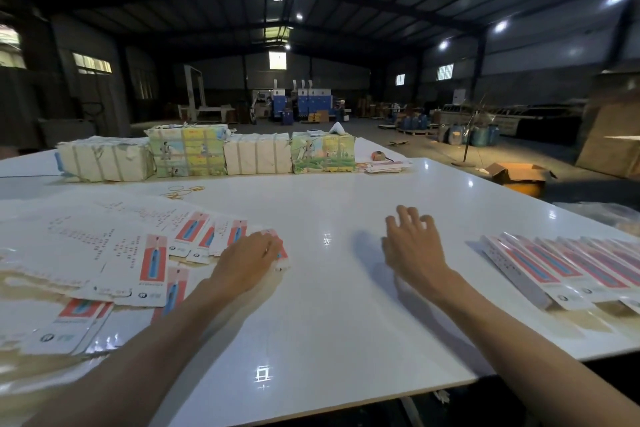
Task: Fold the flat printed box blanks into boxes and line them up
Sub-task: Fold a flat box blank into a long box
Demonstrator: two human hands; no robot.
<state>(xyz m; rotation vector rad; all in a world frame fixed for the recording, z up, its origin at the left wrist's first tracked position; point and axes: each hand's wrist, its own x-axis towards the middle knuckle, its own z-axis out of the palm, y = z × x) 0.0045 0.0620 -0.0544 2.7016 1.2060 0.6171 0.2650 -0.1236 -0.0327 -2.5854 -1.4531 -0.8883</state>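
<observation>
Blanks (152, 263) lie fanned in a loose heap at the left of the frame, on the glossy white table (311, 305). We judge them light, thin card: stiff enough to keep flat, easy to crease or dog-ear, and apt to slide on one another and on the shiny top. A blank is best taken by a free edge or corner, thumb under and fingers on top, then folded along its scored lines and not across the printed panel.

Our left hand (247, 253) reaches to the heap's right edge, palm down on the outermost blank (283, 255), whose red corner shows past the knuckles. The fingers bend down over it; we cannot tell whether they pinch the card or only press on it.

Our right hand (412, 243) is at the centre right, palm down low over bare table, fingers spread and holding nothing, well apart from the blanks.

Folded boxes (554, 270) stand in a row at the right edge.
</observation>
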